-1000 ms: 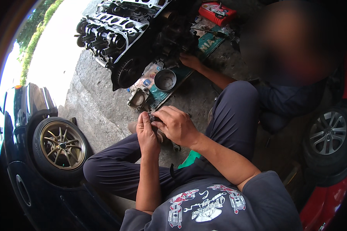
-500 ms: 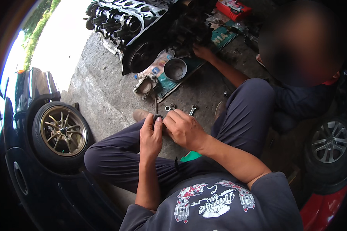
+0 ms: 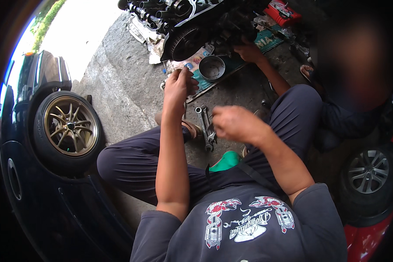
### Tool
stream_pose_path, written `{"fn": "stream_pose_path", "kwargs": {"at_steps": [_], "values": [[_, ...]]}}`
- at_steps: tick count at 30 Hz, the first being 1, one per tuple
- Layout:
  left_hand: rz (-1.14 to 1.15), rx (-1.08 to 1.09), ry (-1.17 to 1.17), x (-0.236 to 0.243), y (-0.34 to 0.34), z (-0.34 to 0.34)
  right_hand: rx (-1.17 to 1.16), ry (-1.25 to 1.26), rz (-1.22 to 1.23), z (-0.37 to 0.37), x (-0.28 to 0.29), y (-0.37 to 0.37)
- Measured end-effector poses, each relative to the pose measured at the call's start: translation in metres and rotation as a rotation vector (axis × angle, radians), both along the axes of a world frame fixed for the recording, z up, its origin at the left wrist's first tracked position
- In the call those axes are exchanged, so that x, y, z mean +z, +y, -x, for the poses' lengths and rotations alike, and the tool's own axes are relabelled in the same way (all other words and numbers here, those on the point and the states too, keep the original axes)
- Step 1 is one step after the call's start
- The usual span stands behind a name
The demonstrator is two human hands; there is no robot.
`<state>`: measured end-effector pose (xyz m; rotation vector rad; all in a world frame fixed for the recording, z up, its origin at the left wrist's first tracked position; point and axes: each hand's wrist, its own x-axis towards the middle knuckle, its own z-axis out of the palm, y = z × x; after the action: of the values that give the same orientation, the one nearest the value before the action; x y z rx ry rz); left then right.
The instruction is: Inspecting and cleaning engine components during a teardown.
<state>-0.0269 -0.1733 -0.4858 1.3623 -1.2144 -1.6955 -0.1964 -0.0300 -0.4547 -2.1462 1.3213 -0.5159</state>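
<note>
My left hand reaches forward over the near edge of a greasy printed mat, left of a round metal bowl. Its fingers are bent together, and whatever they hold is hidden. My right hand hovers above the floor between my knees, fingers curled and blurred, so its grip is unclear. Beneath and left of it lie several wrenches on the concrete. The metal part on the mat is mostly covered by my left hand.
An opened engine stands beyond the mat. A co-worker's hand touches dark parts beside it. A red case lies at the back. Dark car with bronze wheel at left; silver wheel at right.
My hands were together over a small dark thing; now they are apart. The left has moved forward to the mat, the right slightly right and up. The wrenches now show more fully.
</note>
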Motion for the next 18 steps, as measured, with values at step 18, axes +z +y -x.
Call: {"fn": "stream_pose_path", "kwargs": {"at_steps": [18], "values": [[-0.224, -0.296, -0.856, -0.248, 0.029, -0.001, -0.120, 0.290, -0.346, 0.124, 0.021, -0.079]]}}
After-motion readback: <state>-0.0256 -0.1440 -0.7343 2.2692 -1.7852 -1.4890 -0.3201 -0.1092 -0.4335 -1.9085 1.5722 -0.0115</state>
